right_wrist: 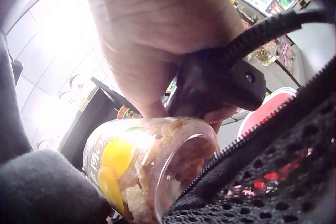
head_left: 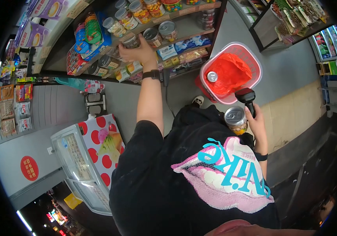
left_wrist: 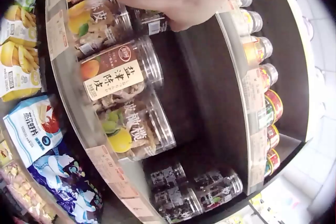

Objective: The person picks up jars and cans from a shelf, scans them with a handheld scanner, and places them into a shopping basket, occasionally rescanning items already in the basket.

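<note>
The work looks to be midway. The person's left hand (head_left: 137,49) is stretched up to the shelf (head_left: 188,25) with its fingers curled round a dark-lidded jar (head_left: 130,41) that stands among the other jars on the middle tier; whether that jar is being set down or taken off cannot be told. The right hand (head_left: 257,124) is held low by the hip, gripping both a black handheld scanner (head_left: 246,97) and a second jar (head_left: 235,120), its thumb and fingers wrapped round the scanner's handle with the jar pressed against it. One small tin (head_left: 212,76) already lies in the red basket (head_left: 255,55), on the red bag inside it (the basket sits on the floor just below the shelf), so at least one item seems dealt with, and the many jars on the shelf suggest plenty is left. The jar in the right hand is clear plastic with a silver pull-ring lid; the right wrist view shows pale dried-fruit pieces inside and a label with a yellow fruit picture (right_wrist: 116,157).
</note>
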### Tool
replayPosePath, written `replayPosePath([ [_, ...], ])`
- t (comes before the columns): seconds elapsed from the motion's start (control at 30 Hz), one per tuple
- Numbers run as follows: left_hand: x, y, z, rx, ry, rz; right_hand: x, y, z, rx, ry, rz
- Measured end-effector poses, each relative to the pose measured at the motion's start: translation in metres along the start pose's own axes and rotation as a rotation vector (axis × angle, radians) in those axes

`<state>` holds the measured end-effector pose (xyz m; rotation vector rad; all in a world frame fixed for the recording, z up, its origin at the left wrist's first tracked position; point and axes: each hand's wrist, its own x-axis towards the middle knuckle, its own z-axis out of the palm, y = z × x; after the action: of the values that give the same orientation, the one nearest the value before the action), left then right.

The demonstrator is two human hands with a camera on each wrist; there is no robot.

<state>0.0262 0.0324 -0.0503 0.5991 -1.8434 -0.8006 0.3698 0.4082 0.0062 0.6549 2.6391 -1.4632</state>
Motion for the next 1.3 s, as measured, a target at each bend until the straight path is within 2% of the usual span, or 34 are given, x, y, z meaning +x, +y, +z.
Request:
replayPosePath([
  [0.07, -0.002, 0.004, -0.008, -0.216, -0.057, 0.043, -0.001, -0.002, -0.001, -0.003, -0.021, 0.036],
  [0.1, -0.003, 0.002, -0.011, -0.217, -0.059, 0.044, -0.001, 0.0, 0.0, -0.001, -0.02, 0.038],
  [0.17, -0.003, -0.003, -0.018, -0.106, -0.114, 0.149, -0.001, 0.005, 0.002, 0.008, 0.022, 0.0],
  [0.3, -0.004, -0.01, -0.024, -0.138, -0.135, 0.184, 0.0, -0.003, 0.0, 0.011, -0.029, 0.046],
  [0.37, -0.005, -0.015, -0.026, -0.128, -0.113, 0.293, 0.0, 0.0, 0.002, 0.012, 0.003, 0.015],
  [0.4, -0.007, -0.012, -0.029, -0.127, -0.113, 0.292, 0.0, -0.002, 0.002, 0.011, 0.002, 0.016],
  [0.47, -0.013, -0.005, -0.035, -0.578, -0.174, 0.047, -0.001, -0.006, 0.002, 0.022, 0.007, 0.025],
  [0.5, -0.015, -0.005, -0.042, -0.578, -0.175, 0.047, -0.001, -0.008, 0.001, 0.022, 0.007, 0.027],
  [0.57, -0.017, -0.007, -0.059, -0.287, -0.306, 0.085, -0.001, -0.009, 0.001, 0.018, 0.006, 0.032],
  [0.6, -0.02, -0.007, -0.063, -0.289, -0.307, 0.086, -0.001, -0.008, 0.001, 0.019, 0.007, 0.032],
  [0.67, -0.027, -0.005, -0.067, -0.303, -0.443, 0.191, -0.001, -0.006, 0.002, 0.029, 0.014, 0.03],
  [0.7, -0.03, 0.001, -0.066, -0.304, -0.444, 0.191, 0.0, -0.004, 0.002, 0.03, 0.015, 0.03],
  [0.77, -0.037, 0.018, -0.065, -0.395, -0.666, 0.305, 0.0, -0.001, 0.003, 0.006, 0.036, -0.001],
  [0.8, -0.041, 0.027, -0.062, -0.395, -0.664, 0.304, -0.001, -0.001, 0.003, 0.005, 0.035, -0.003],
  [0.87, -0.05, 0.044, -0.047, -0.413, -0.885, 0.308, -0.002, -0.003, 0.002, -0.008, 0.039, -0.021],
  [0.9, -0.051, 0.055, -0.041, -0.415, -0.884, 0.307, -0.002, -0.002, 0.002, -0.009, 0.041, -0.022],
  [0.97, -0.054, 0.071, -0.026, -0.346, -0.947, 0.407, -0.003, 0.0, 0.002, -0.011, 0.031, -0.022],
  [1.0, -0.057, 0.073, -0.015, -0.349, -0.946, 0.406, -0.004, -0.001, 0.001, -0.013, 0.033, -0.024],
  [1.07, -0.063, 0.072, 0.012, -0.271, -0.909, 0.573, -0.007, -0.007, 0.001, 0.03, 0.027, -0.011],
  [1.13, -0.064, 0.075, 0.032, -0.246, -0.868, 0.617, -0.01, -0.008, 0.001, 0.057, 0.032, -0.004],
  [1.2, -0.066, 0.077, 0.049, -0.053, -0.78, 0.734, -0.013, -0.008, 0.0, 0.086, 0.038, 0.005],
  [1.3, -0.07, 0.074, 0.075, 0.068, -0.716, 0.726, -0.015, -0.005, -0.002, 0.08, 0.043, 0.006],
])
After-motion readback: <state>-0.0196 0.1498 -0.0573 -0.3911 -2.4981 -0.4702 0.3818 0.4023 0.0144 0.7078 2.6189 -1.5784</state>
